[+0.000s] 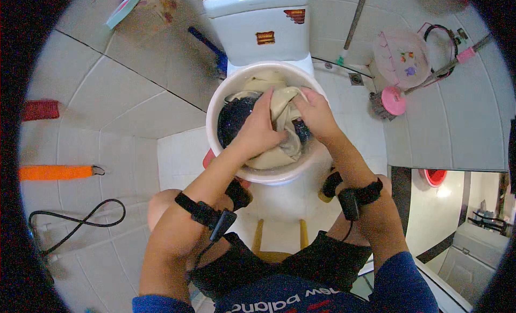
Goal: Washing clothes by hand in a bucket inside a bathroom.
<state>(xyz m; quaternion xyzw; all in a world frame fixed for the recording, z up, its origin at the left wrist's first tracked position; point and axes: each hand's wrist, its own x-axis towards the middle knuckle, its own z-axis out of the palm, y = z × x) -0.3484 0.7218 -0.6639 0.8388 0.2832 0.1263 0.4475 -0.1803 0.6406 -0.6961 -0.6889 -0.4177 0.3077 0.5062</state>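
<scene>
A wide white basin (213, 116) stands in front of the toilet, with wet beige cloth (285, 106) and dark water or dark fabric (231, 122) inside it. My left hand (259, 129) grips the beige cloth from the left, its thumb and fingers on either side of a bunched fold. Opposite it, my right hand (317, 114) is closed on the upper right part of the same cloth. The bunch is lifted between both hands, while more of the cloth lies along the basin's near and far sides. Whether the cloth is a garment I cannot tell.
Behind the basin is a white toilet (231, 30), with a blue-handled brush (207, 41) at its left. A pink-topped mop or brush (393, 100) and a clear pink-rimmed basin (400, 57) are at the right wall. A black hose (80, 221) loops on the left wall.
</scene>
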